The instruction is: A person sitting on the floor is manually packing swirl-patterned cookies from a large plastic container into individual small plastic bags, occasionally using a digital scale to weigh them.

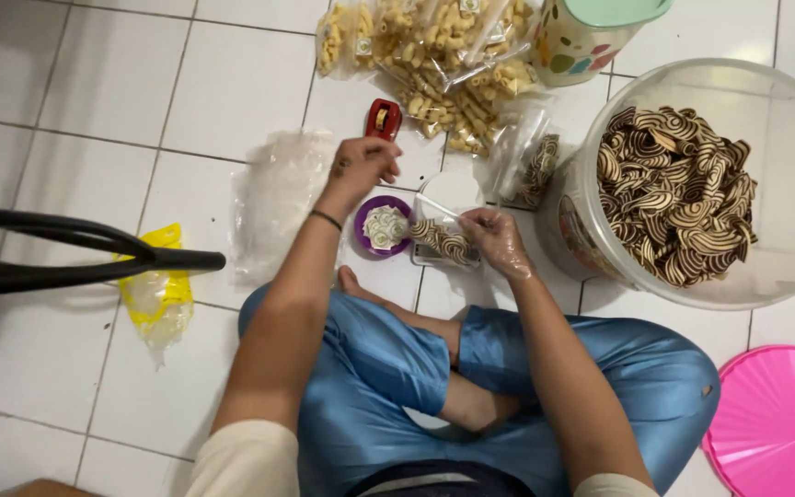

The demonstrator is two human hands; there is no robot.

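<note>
Head view — right hand (497,241) fingers pinching bag of striped snacks (443,241) — left hand (361,167) loosely curled, apart.

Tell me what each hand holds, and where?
Right hand, in a clear glove, holds the bag of striped snacks by its end. Left hand: cannot be told.

The person wears loose, shiny blue trousers whose cloth gathers in folds around the knees, and a cream top with short sleeves ending at the upper arms. A thin dark band circles the wrist of the left hand (358,168). A clear, crinkled plastic glove covers the right hand (497,241). The feet are bare.
</note>
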